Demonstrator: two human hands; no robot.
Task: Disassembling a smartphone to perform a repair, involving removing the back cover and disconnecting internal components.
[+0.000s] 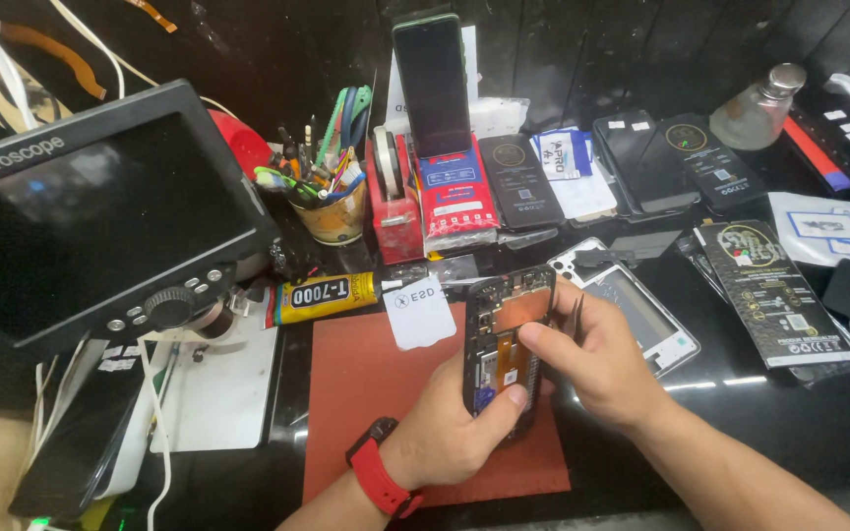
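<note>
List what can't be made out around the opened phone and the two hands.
- Lower half of the opened phone: head view, covered by the left hand.
- Tips of the tweezers: hidden behind the right hand.
- Small parts inside the phone: too small to tell apart.
- Microscope screen: dark, only glare shows.
- Red mat: its near edge is hidden by the forearms.

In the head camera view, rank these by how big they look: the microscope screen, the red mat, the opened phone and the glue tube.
1. Microscope screen, though it sits nearer the camera
2. Red mat, partly covered
3. Opened phone
4. Glue tube
</note>
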